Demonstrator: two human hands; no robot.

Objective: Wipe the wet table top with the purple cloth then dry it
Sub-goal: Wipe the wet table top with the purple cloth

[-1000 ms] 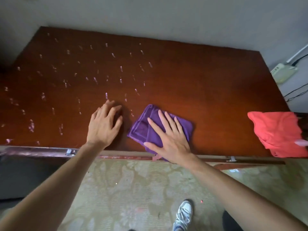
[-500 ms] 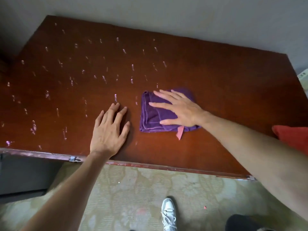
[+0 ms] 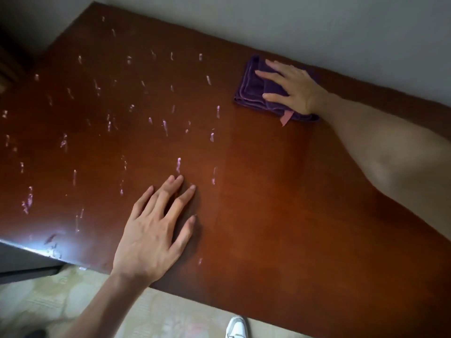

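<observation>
Here the folded purple cloth (image 3: 253,90) lies at about one o'clock on the table top (image 3: 280,215), near its far edge. The right hand (image 3: 291,87) presses it flat with straight, spread fingers. The left hand (image 3: 156,228) rests flat at six o'clock, fingers extended, holding nothing. Water droplets (image 3: 109,123) speckle the wood from nine to twelve o'clock.

Table (image 3: 268,215): cloth (image 3: 251,91) on it at the far edge, right of centre, just before the wall (image 3: 317,25). Right hand (image 3: 292,87) flat on the cloth. Left hand (image 3: 153,230) flat on the table near the front edge, well apart from the cloth. Droplets (image 3: 178,164) across the table's left part. Shoe (image 3: 235,328) on the floor (image 3: 170,313) before the table.
</observation>
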